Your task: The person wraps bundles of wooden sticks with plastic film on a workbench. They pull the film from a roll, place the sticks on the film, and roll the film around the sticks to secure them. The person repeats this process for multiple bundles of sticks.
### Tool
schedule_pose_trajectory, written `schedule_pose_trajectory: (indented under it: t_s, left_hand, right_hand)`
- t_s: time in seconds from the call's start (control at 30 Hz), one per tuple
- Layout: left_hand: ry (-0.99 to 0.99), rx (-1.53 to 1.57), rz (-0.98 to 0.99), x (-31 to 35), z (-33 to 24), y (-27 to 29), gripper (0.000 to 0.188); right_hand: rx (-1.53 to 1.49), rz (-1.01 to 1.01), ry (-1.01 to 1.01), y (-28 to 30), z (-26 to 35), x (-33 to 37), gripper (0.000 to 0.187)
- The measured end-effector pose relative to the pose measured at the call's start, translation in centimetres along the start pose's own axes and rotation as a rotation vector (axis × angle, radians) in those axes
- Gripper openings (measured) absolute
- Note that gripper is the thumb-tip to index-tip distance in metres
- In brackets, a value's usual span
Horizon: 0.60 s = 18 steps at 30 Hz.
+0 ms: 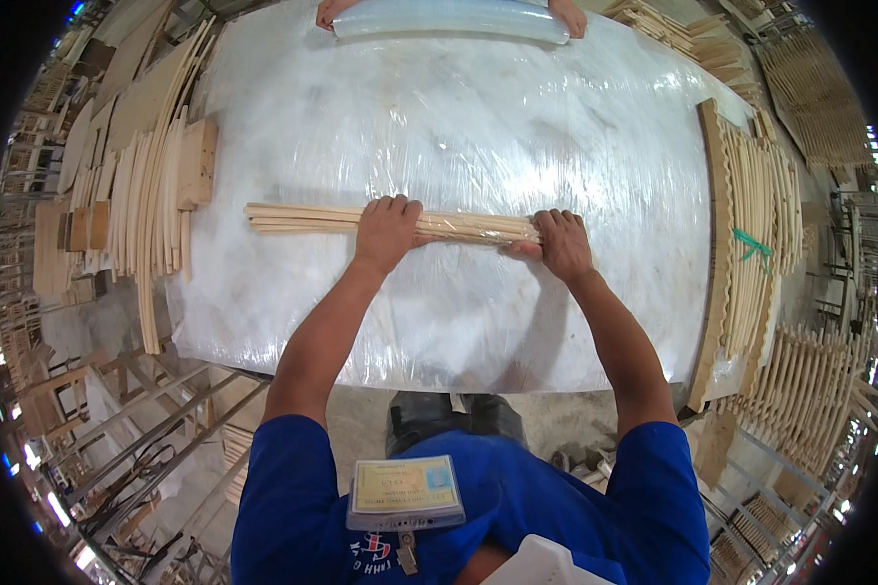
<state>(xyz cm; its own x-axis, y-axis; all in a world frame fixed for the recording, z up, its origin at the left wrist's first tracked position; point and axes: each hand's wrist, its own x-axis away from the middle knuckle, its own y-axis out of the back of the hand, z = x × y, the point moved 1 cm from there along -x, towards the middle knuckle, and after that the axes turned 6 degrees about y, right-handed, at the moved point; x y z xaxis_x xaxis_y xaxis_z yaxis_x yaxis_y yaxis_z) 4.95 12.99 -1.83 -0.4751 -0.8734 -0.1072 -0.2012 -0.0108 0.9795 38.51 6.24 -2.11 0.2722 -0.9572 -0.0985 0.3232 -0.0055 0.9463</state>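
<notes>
A bundle of thin pale wooden sticks [302, 217] lies crosswise on the film-covered table [439, 322]. Its bare ends fan out slightly to the left. Between my hands, clear plastic film [478, 227] is wrapped round the sticks. My left hand [388, 232] grips the bundle near its middle, fingers over the far side. Around its right end my right hand [561, 242] is closed, the thumb underneath on the near side; that end is hidden in the hand. At the far edge, another person's two hands [568, 18] hold a wide roll of clear film [454, 19].
Stacked wooden strips [146, 205] and a wood block [197, 164] line the table's left side. At the right edge stand more slats [746, 234] with a green tie [751, 246], behind a wavy-edged board [720, 244]. Metal racks [156, 419] stand at the lower left.
</notes>
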Motion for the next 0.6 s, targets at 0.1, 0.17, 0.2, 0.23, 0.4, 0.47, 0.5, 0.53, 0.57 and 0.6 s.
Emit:
schedule_pose_trajectory:
  t_s: [0.1,0.17,0.2,0.23,0.4,0.47,0.5,0.53,0.57,0.6]
  left_hand:
    - [0.031,0.028,-0.025,1.4,-0.8,-0.3,0.056]
    - [0.107,0.007,0.071,2.8,-1.7,0.0,0.059]
    - [0.118,-0.007,0.098,3.0,-2.2,0.1,0.061]
    - [0.13,-0.019,0.124,3.3,-2.5,0.2,0.063]
    - [0.154,0.01,0.272,2.7,-2.8,0.9,0.071]
    - [0.182,0.018,0.348,2.2,-2.6,1.1,0.072]
    - [0.187,0.022,0.355,2.1,-2.1,1.2,0.072]
    - [0.177,0.005,0.376,1.4,-2.6,1.4,0.073]
    - [0.191,0.005,0.392,1.7,-2.0,1.4,0.073]
    - [0.241,0.039,0.415,2.2,-1.4,1.4,0.074]
  right_hand:
    - [0.033,0.001,-0.025,0.2,0.5,0.9,0.071]
    - [0.032,-0.016,-0.045,0.0,1.1,2.1,0.071]
    - [0.022,-0.028,-0.051,0.0,1.2,2.7,0.072]
    - [0.014,-0.04,-0.055,0.2,1.4,3.1,0.072]
    - [0.114,-0.118,-0.034,0.6,2.6,4.6,0.064]
    - [0.206,-0.358,-0.011,0.6,3.6,4.8,0.066]
    - [0.201,-0.345,0.01,0.3,5.0,4.1,0.067]
    - [0.181,-0.343,0.008,-0.7,5.4,4.2,0.068]
    - [0.165,-0.325,0.032,-1.2,7.0,3.5,0.069]
    - [0.094,-0.328,0.057,-1.2,8.3,3.4,0.071]
